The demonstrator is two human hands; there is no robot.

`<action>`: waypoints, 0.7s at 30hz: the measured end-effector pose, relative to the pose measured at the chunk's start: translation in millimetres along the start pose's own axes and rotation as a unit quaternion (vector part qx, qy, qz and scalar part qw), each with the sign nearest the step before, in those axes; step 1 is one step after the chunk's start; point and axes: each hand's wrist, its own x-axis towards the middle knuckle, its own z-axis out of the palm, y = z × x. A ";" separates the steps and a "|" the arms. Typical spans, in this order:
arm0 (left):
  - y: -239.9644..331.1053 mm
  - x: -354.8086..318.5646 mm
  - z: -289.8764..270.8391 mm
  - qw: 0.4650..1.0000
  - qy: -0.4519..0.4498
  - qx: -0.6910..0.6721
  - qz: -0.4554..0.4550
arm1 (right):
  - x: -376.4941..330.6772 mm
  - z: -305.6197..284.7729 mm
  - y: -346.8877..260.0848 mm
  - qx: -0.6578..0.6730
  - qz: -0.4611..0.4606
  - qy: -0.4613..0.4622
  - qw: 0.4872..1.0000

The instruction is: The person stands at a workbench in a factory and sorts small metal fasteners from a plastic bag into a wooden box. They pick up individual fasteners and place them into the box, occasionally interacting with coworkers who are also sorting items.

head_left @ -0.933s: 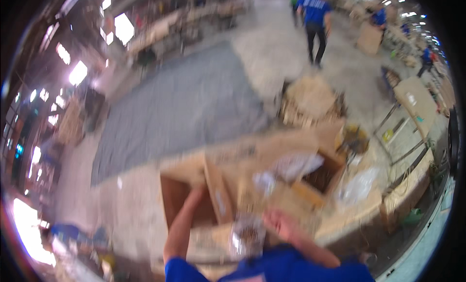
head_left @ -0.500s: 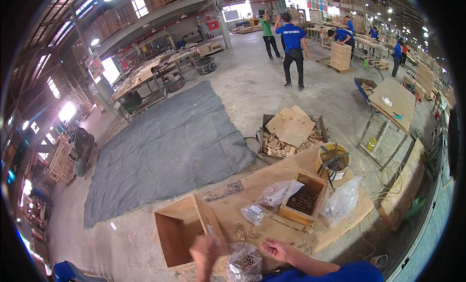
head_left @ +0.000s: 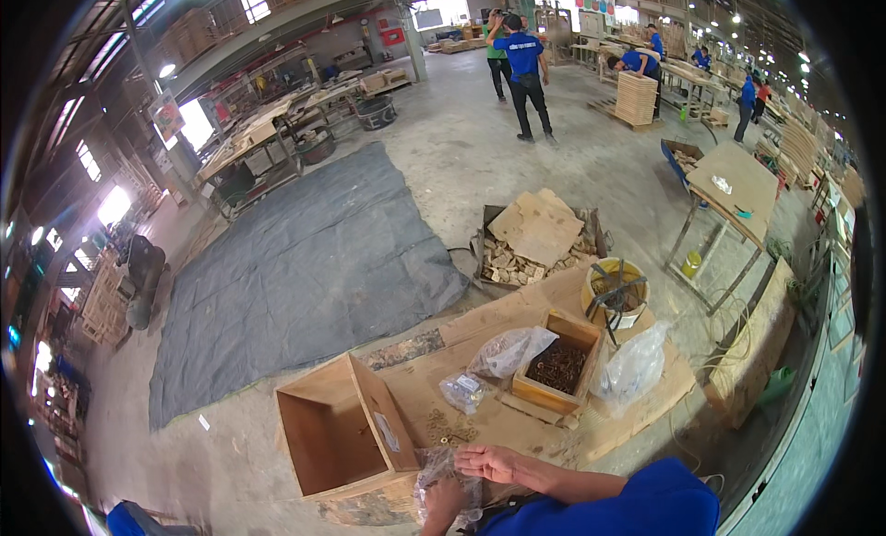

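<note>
So your clear bag (head_left: pixel 454 466) is the thing in play, sitting just right of the box (head_left: pixel 380 407), at its near end, close in to your body. Can't tell if the bag actually touches the box wall. My guess is it's parked there so both hands can get at it without you stretching.

Your left hand (head_left: pixel 444 502) is low on the bag, right of the box. Its fingers are up against the plastic, but I can't tell whether they're pinching it or just resting, since the folds and the angle hide the tips. Your right hand (head_left: pixel 489 461) comes in from farther right of the box, at the bag's top, palm partly turned up and fingers loosely bent. Can't tell if there's anything small in them. Holding it that way probably keeps the palm usable as a little scoop. What's in the bag is also too hidden to call.

Loose rings (head_left: pixel 449 429) lie on the cardboard (head_left: pixel 641 416) right of the box, near your right hand; likely spread out so they're easy to pick from. Past them, right of the box, there's a small packet (head_left: pixel 463 392), then a tub (head_left: pixel 526 389) of screws (head_left: pixel 560 366), open-topped, presumably for quick grabbing.
</note>
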 end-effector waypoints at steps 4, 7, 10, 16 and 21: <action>-10.3 0.0 -23.3 0.990 0.112 -0.082 -0.011 | 6.8 -6.9 -2.4 0.074 0.020 0.130 0.989; 9.0 11.3 -48.7 0.906 0.141 -0.396 -0.044 | 17.3 -57.9 10.4 0.079 -0.020 0.058 0.995; 14.7 24.5 -63.1 0.777 0.022 -0.626 -0.060 | 18.4 -46.2 2.9 0.094 -0.033 0.065 0.993; 52.9 23.0 -63.1 0.812 0.151 -0.562 -0.040 | 5.7 -6.0 -13.6 0.145 -0.040 0.041 0.988; 60.8 28.7 -55.2 0.881 0.205 -0.424 -0.052 | 9.9 4.0 -11.2 0.131 -0.034 0.048 0.990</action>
